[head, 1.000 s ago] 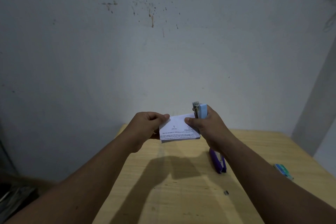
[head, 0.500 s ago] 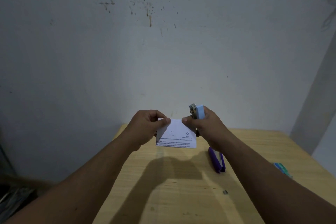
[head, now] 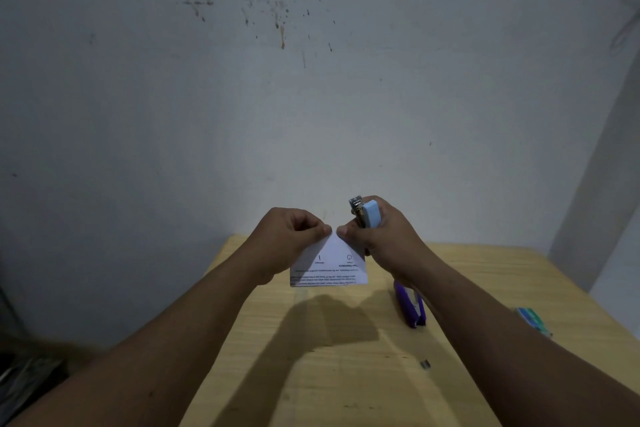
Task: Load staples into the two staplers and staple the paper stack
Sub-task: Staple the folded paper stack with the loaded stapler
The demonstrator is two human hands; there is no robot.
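Note:
A small white paper stack (head: 330, 265) with upside-down print hangs in the air above the table's far edge. My left hand (head: 289, 239) pinches its top edge. My right hand (head: 379, 239) grips a light blue stapler (head: 366, 215) upright, metal nose up, while its thumb and forefinger also pinch the paper's top right beside my left fingertips. A purple stapler (head: 410, 305) lies on the wooden table (head: 346, 374) under my right forearm, partly hidden by it.
A green staple box (head: 533, 321) lies near the table's right edge. A small strip of staples (head: 425, 364) sits on the wood near the middle right. A stained wall stands right behind the table.
Both hands have drawn closer together at the paper's top edge, so the sheet now hangs down in a triangle. The blue stapler has tilted slightly left.

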